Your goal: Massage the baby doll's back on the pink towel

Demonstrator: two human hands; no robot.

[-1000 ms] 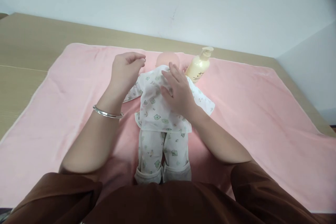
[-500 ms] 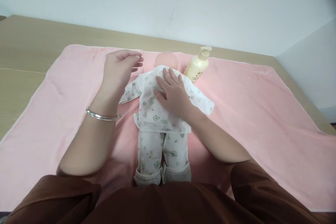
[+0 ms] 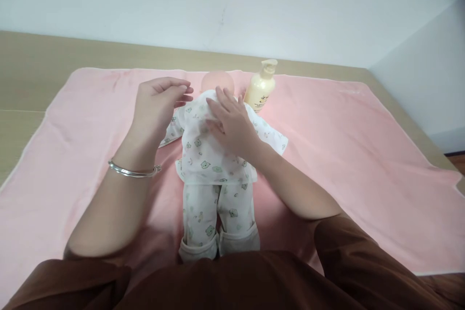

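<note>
A doll [image 3: 203, 155] in white printed top and trousers lies on a pink blanket [image 3: 348, 155], its bald head [image 3: 218, 82] toward the wall. My right hand [image 3: 232, 123] is over the upper part of the top, fingers spread, holding nothing; whether it touches the cloth is hard to tell. To the left of the doll's head and shoulder, my left hand [image 3: 160, 104] is raised with fingers loosely curved and apart, nothing in them. Right beside the head stands a pale yellow pump bottle [image 3: 260, 88].
The blanket covers much of a wooden table [image 3: 36, 53]. A white wall [image 3: 145, 5] rises behind the table's back edge. My brown sleeves and clothing fill the bottom of the view.
The view has shifted, so the doll and bottle appear slightly further left. My right hand looks a little raised off the doll's top. My left hand keeps nearly the same pose.
</note>
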